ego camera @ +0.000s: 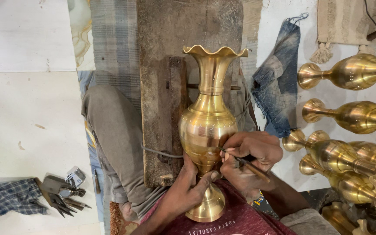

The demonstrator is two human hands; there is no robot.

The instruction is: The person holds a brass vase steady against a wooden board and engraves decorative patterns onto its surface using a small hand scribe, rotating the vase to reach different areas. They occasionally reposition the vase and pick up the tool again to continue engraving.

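Pale stone floor, worn wooden plank (162,65) laid across it. I see 1 tall polished brass vase with a fluted rim (207,126) lying on the plank, foot toward me. Left hand (186,191) clamps its narrow stem. Right hand (246,159) pinches a thin wooden-handled engraving tool (246,164), tip apparently on the belly. Risk: the round vase rolls, the tip skids and scars the polish.
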